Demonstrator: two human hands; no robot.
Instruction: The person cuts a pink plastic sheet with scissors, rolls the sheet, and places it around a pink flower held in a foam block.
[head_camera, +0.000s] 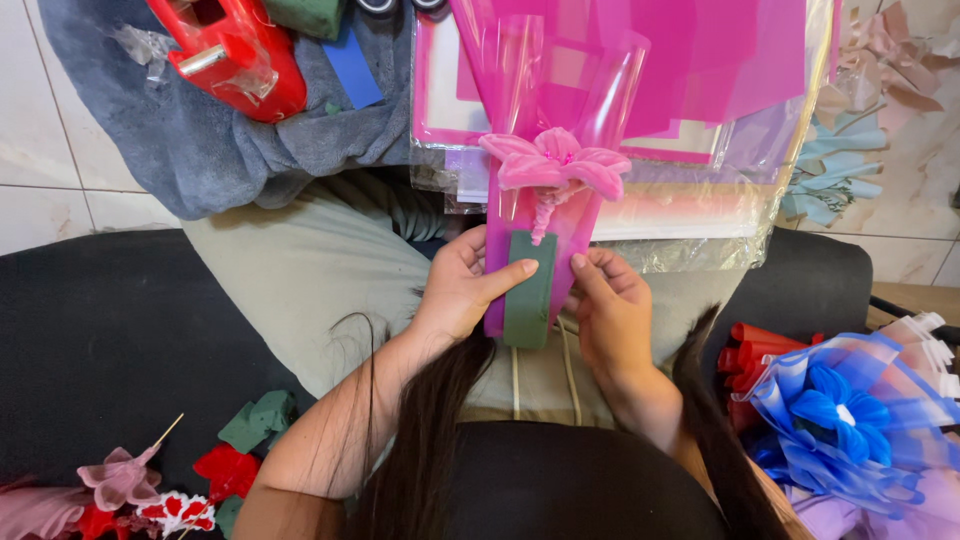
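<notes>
While it sits on my lap, I've got my left hand (462, 290) and right hand (612, 310) pinching the pink cellophane wrap (575, 235) around a green foam block (529, 290). A pink fuzzy flower (555, 165) pokes out just above the block.

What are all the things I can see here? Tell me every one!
green foam block: one, dark green, centre, on the pink wrap
pink wrap: one, see-through pink, around the flower and block
pink flower: one, fuzzy pink, above the block
pink sheets: a stack, pink, top, in clear plastic
tape dispenser: one, red, top left on the grey cloth
grey cloth: one, top left
blue bouquet: one, blue, right
small flowers: several, pink and red, bottom left
green scraps: a few, bottom left
left hand: thumb on the block
right hand: on the wrap's right edge
</notes>
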